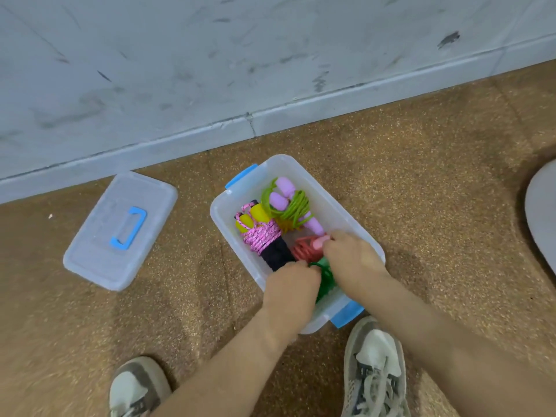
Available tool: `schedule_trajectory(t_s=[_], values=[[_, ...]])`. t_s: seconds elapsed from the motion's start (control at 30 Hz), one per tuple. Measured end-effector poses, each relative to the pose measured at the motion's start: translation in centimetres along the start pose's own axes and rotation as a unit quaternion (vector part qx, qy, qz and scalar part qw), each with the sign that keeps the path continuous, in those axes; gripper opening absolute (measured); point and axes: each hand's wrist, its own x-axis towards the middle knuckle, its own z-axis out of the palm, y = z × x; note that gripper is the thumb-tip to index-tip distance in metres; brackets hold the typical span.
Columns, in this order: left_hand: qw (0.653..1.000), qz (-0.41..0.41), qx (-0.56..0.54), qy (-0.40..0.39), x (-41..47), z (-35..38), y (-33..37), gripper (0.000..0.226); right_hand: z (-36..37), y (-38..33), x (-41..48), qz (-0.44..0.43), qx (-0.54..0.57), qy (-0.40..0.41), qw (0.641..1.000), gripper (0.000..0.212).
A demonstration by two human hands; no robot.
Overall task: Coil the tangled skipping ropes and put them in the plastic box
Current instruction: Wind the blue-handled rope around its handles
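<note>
A clear plastic box (221, 216) with blue latches stands on the brown floor. Inside lie a coiled pink rope (261, 234) with yellow and black handles, a lime green rope (296, 207) with lilac handles, and a red rope (305, 251) with pink handles. Both my hands reach into the near end of the box. My left hand (290, 288) and my right hand (352, 255) both grip a dark green coiled rope (326, 279) between them. My right fingertips also touch the pink handle of the red rope. Most of the green rope is hidden by my hands.
The box's clear lid (120, 230) with a blue handle lies on the floor to the left. A scuffed grey wall (210, 55) runs behind. My two shoes (374, 365) stand close to the box. A pale rounded object (541, 212) sits at the right edge.
</note>
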Motion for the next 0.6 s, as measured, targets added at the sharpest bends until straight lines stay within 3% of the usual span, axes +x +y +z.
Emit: schedule_trajectory(t_s=[0.13, 0.2, 0.27, 0.4, 0.5, 0.6], values=[[0.993, 0.062, -0.086, -0.047, -0.1, -2.6, -1.6, 0.008, -0.9, -1.0, 0.6, 0.008, 0.019, -0.015, 1.000, 0.027], [0.990, 0.087, -0.108, -0.033, -0.6, -3.9, -4.5, 0.014, -1.5, -2.0, 0.7, 0.014, 0.079, 0.056, 0.995, 0.020], [0.994, 0.098, -0.042, -0.037, -1.7, -5.0, -8.1, 0.025, -2.3, -4.0, 1.1, 0.011, 0.186, 0.110, 0.976, 0.020], [0.984, 0.170, 0.057, -0.005, -4.5, -5.0, -12.6, 0.041, -4.0, -8.7, 3.1, -0.039, 0.348, -0.078, 0.933, 0.025], [0.980, 0.178, 0.076, 0.040, -6.0, -3.5, -13.4, 0.028, -4.5, -11.3, 4.0, -0.074, 0.447, -0.092, 0.887, 0.033], [0.979, 0.146, 0.130, 0.048, -7.7, -1.5, -14.9, 0.032, -5.2, -13.2, 4.7, -0.070, 0.477, -0.133, 0.866, 0.040]])
